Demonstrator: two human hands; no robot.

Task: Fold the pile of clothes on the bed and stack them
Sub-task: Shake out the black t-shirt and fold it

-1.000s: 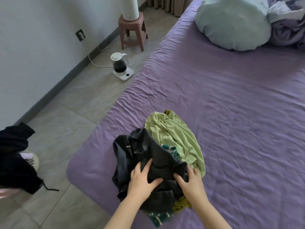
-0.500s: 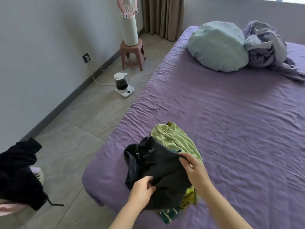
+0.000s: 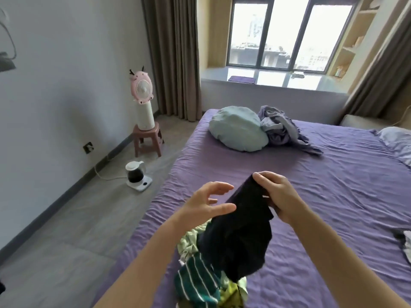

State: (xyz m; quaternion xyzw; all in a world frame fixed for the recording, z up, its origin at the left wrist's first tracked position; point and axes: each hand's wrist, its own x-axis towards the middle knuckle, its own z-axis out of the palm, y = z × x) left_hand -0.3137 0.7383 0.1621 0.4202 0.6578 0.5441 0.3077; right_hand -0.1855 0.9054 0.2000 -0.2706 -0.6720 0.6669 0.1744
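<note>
A dark garment (image 3: 240,236) hangs in the air above the bed (image 3: 311,196), gripped at its top edge by my right hand (image 3: 275,196). My left hand (image 3: 211,201) hovers just left of the cloth with fingers spread, holding nothing. Under the hanging garment lies the rest of the pile: a light green piece (image 3: 188,243), a green and white striped piece (image 3: 198,283) and a yellow-green piece (image 3: 231,294), all crumpled near the bed's front left corner.
A pale blue pillow (image 3: 238,127) and crumpled lilac bedding (image 3: 282,130) lie at the head of the bed. On the floor to the left stand a kettle (image 3: 136,175) and a pink stool (image 3: 148,138) bearing a fan. Another cloth (image 3: 403,243) shows at the right edge.
My right hand has lifted the dark garment off the pile. My left hand has let go of it and opened. The view has tilted up toward the window.
</note>
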